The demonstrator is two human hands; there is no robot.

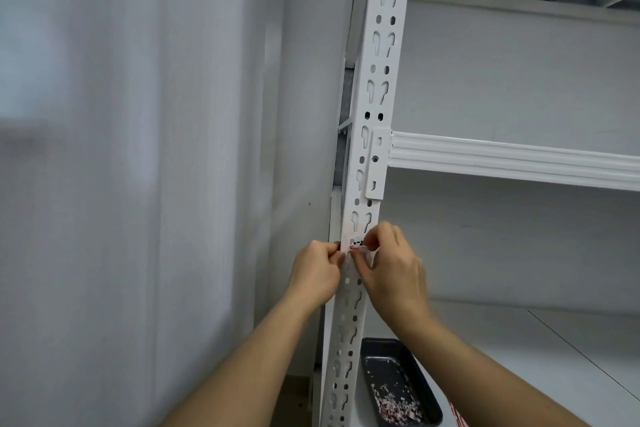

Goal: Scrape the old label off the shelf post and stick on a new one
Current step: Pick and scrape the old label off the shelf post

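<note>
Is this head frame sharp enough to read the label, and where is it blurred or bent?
Head view: left wall smeared by blur; the shelf post is fairly crisp but leans with wide-angle distortion; the label, pinched between left hand and right hand, shows dark marks too small to read; lighting flat, no glare.

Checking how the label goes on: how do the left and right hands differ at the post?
The left hand pinches the label at the left edge of the shelf post, while the right hand pinches it from the right. The left hand sits slightly lower; the right hand's fingers reach higher, over the label's top. Both hold the same label against the post.
</note>
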